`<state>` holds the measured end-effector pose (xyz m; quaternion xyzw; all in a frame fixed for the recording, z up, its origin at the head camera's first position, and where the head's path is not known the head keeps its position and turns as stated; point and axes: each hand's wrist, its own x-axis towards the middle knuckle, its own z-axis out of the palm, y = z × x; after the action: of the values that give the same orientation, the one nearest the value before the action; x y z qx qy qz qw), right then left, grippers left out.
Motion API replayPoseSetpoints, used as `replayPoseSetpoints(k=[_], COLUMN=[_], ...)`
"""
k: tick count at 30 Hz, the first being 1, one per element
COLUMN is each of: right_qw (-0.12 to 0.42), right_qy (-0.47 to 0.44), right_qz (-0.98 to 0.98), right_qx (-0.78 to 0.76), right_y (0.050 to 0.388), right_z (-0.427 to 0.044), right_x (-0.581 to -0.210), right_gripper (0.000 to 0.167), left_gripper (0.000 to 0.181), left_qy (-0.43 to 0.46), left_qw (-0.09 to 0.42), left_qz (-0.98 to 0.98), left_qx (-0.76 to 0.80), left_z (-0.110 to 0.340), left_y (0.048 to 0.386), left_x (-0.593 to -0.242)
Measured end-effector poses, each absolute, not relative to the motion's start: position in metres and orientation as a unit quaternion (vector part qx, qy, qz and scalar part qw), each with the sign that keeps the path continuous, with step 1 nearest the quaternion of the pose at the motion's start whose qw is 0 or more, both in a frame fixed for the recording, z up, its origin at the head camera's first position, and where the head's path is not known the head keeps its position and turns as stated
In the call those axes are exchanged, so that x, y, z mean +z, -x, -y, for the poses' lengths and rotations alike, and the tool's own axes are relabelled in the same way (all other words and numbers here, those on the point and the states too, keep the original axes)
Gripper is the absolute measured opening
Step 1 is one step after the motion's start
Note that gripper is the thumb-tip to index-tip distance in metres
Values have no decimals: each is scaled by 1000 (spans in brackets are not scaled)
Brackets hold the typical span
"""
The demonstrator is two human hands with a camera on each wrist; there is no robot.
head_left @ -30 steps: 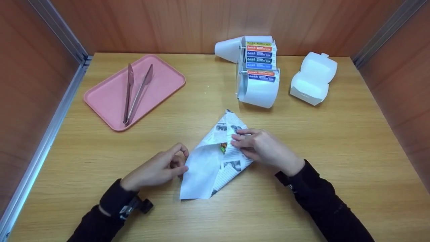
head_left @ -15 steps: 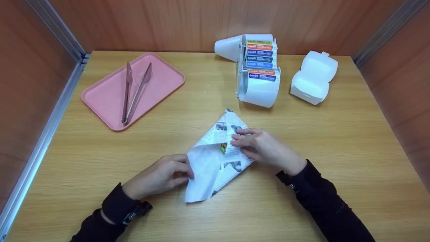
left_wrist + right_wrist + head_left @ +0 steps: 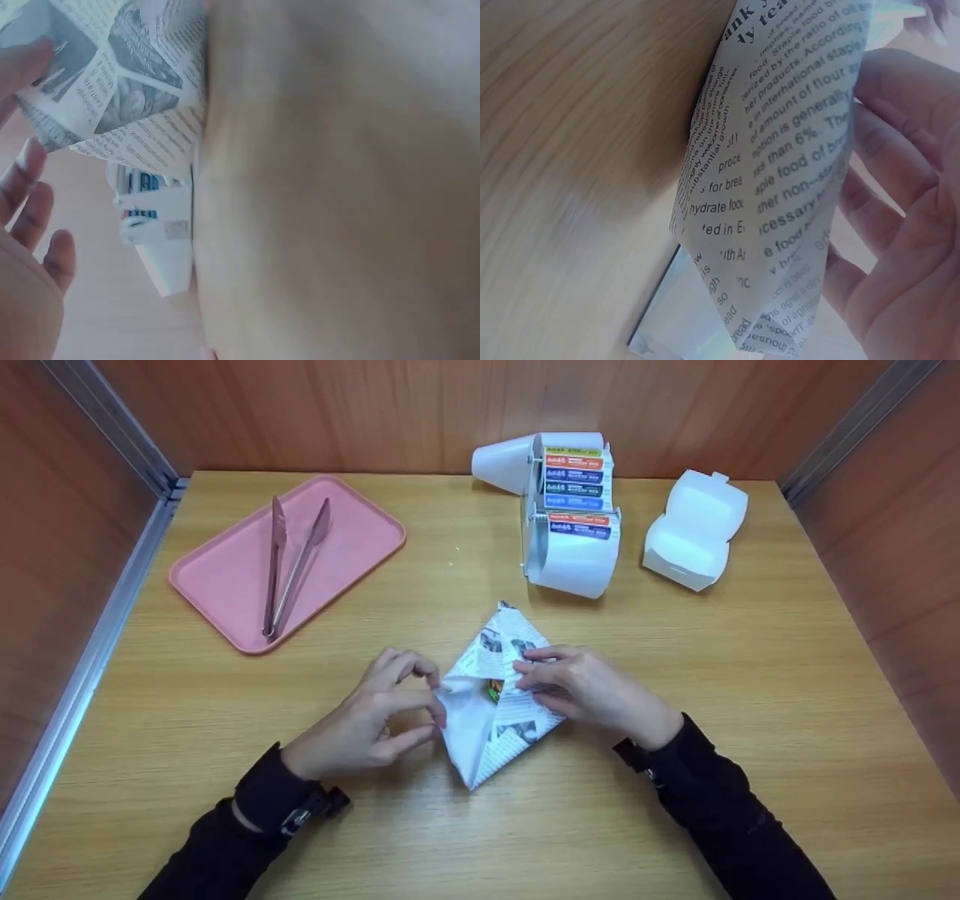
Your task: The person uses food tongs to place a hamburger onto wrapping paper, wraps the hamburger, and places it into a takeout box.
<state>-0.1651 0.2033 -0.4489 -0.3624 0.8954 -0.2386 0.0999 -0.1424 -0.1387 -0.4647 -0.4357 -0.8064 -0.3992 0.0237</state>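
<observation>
Printed newspaper-style paper [image 3: 525, 705] is folded to a rough diamond, its white inner side showing at the left. Through a gap near its middle shows a small patch of green and orange food [image 3: 494, 689]. My left hand [image 3: 367, 716] pinches the left edge of the white flap with bent fingertips and thumb. On the right half rest the extended fingertips of my right hand [image 3: 592, 690], pressing the printed side down. The right wrist view shows the right hand [image 3: 907, 195] beside the raised printed side [image 3: 780, 165]; the left wrist view is mostly blurred.
At the back left lies a pink tray [image 3: 360, 540] with metal tongs [image 3: 296, 577] on it. A clear holder with labelled strips and white cups or rolls [image 3: 577, 555] stands back centre. Right of it sits an opened white box [image 3: 686, 551]. Wooden panels enclose the back and sides.
My left hand has moved up and right along the flap's edge, and the flap's lower left corner has been drawn inward. The right hand has stayed in place on the paper.
</observation>
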Motion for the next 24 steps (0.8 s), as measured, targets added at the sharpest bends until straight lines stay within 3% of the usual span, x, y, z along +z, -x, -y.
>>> replayPoseSetpoints(k=[7, 16, 24], right_qw=[83, 79, 82], right_qy=[376, 395, 397], right_qz=[-889, -882, -882], right_qx=[-247, -246, -242], right_y=[165, 167, 167], right_z=[-206, -204, -206], right_x=[-451, -450, -448], right_gripper=[29, 18, 20], left_gripper=[3, 15, 38], left_qy=[473, 487, 484], left_qw=[-21, -122, -149], left_qz=[772, 760, 782], left_qx=[-425, -413, -363], left_z=[107, 77, 79], left_y=[171, 203, 211], left_x=[-454, -453, -463])
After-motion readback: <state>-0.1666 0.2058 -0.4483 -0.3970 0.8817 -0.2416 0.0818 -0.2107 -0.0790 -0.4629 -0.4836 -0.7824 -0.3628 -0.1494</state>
